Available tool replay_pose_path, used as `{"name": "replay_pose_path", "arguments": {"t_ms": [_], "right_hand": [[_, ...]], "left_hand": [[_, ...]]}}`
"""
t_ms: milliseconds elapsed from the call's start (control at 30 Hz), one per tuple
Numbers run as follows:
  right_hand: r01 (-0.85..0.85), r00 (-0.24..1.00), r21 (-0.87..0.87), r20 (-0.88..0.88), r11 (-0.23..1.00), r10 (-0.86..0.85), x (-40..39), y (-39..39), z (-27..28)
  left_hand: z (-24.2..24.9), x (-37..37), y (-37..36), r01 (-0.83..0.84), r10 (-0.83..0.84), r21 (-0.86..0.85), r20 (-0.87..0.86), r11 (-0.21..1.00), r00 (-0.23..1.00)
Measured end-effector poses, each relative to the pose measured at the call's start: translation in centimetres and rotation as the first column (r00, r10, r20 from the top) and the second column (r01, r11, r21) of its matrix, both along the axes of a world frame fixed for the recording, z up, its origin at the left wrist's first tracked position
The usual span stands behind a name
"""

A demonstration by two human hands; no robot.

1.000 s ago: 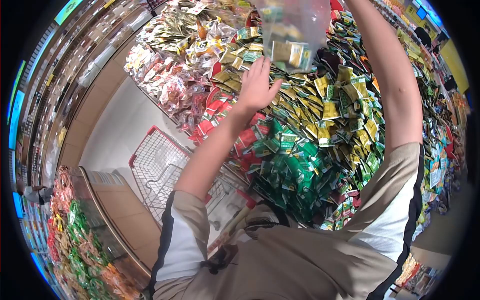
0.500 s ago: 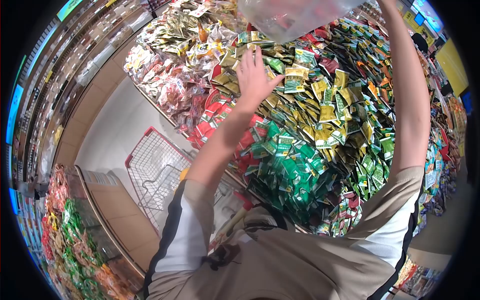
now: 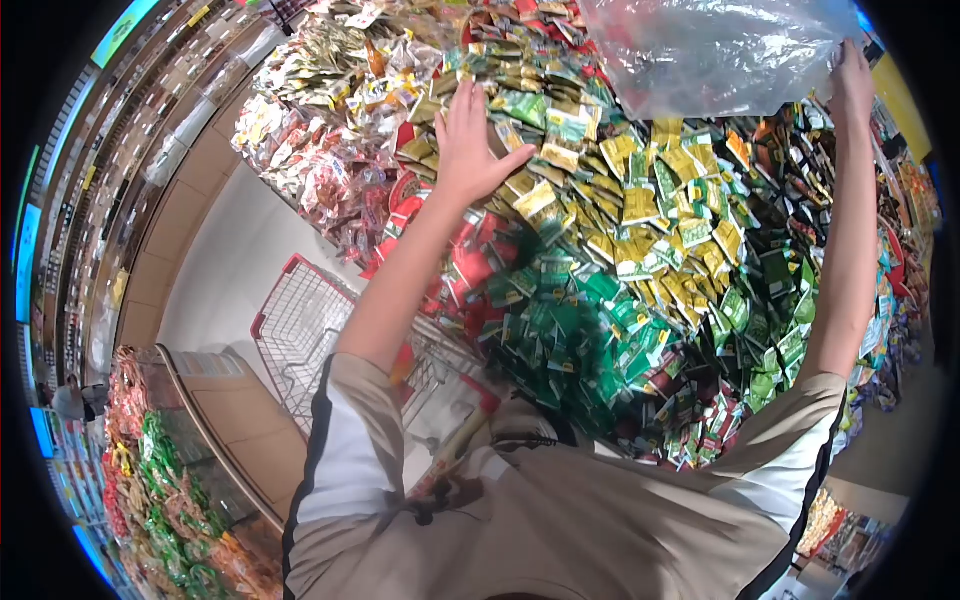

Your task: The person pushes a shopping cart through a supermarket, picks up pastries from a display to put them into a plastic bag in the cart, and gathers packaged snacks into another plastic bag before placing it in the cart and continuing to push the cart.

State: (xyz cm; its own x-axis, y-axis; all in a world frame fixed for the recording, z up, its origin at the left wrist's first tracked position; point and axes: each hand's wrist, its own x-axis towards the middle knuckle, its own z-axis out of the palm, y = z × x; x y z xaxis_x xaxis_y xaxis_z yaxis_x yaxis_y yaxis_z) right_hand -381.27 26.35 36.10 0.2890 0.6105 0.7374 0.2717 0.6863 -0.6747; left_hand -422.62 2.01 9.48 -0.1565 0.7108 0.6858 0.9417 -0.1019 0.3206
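Note:
My left hand [image 3: 472, 150] is stretched out with its fingers spread, over a heap of small snack packets. Gold packets [image 3: 560, 157] lie just right of its thumb, and clear-wrapped packets [image 3: 325, 190] are to its left. At the upper right, my right hand [image 3: 852, 85] grips the edge of a clear plastic bag [image 3: 725, 60]. The bag hangs spread above the far side of the heap and covers some packets there. Nearer my body lie green packets [image 3: 570, 320] and red packets [image 3: 470, 265].
A wire shopping cart [image 3: 300, 315] with red trim stands on the pale floor, left of the display. Another bin of wrapped sweets [image 3: 160, 470] is at the lower left. Stocked shelves [image 3: 110, 190] line the far left.
The plastic bag has come lower and to the right with my right hand, and more of it shows. My left hand has shifted slightly left and stays spread.

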Motion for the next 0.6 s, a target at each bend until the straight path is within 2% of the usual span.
{"name": "replay_pose_path", "arguments": {"t_ms": [67, 100, 200, 300, 400, 500, 600], "right_hand": [[0.005, 0.998, 0.008, 0.066, 1.0, -0.006, 1.4, -0.4, -1.1], [0.016, 0.994, 0.002, 0.106, 1.0, -0.016, 2.8, -0.2, -1.4], [-0.007, 0.995, -0.05, 0.103, 0.999, 0.012, 5.3, 0.7, -2.6], [0.013, 0.999, -0.078, 0.038, 0.997, -0.011, 5.6, 0.1, -2.4], [-0.066, 0.995, -0.148, -0.087, 0.987, 0.053, 4.2, -2.9, -2.1], [-0.174, 0.975, -0.083, -0.157, 0.981, 0.159, 5.0, -2.8, -2.6], [-0.174, 0.974, -0.056, -0.158, 0.983, 0.163, 4.6, -4.2, -3.1]], "left_hand": [[-0.9, 0.5, -2.8, 0.13, -0.135, 0.089, 0.057, 0.988, 0.989], [-1.6, 1.8, -4.7, 0.1, -0.106, 0.14, 0.03, 0.985, 0.994], [-1.1, 5.0, -7.9, 0.298, -0.293, -0.067, 0.08, 0.952, 0.953], [-2.7, 5.7, -6.9, 0.276, -0.279, -0.059, -0.338, 0.959, 0.899], [-2.6, 5.0, -6.0, 0.312, -0.306, -0.033, -0.314, 0.949, 0.899], [-2.5, 5.1, -4.4, 0.31, -0.274, 0.07, -0.313, 0.948, 0.909], [-1.3, 5.8, -3.2, 0.274, -0.229, 0.105, -0.315, 0.956, 0.921]]}}
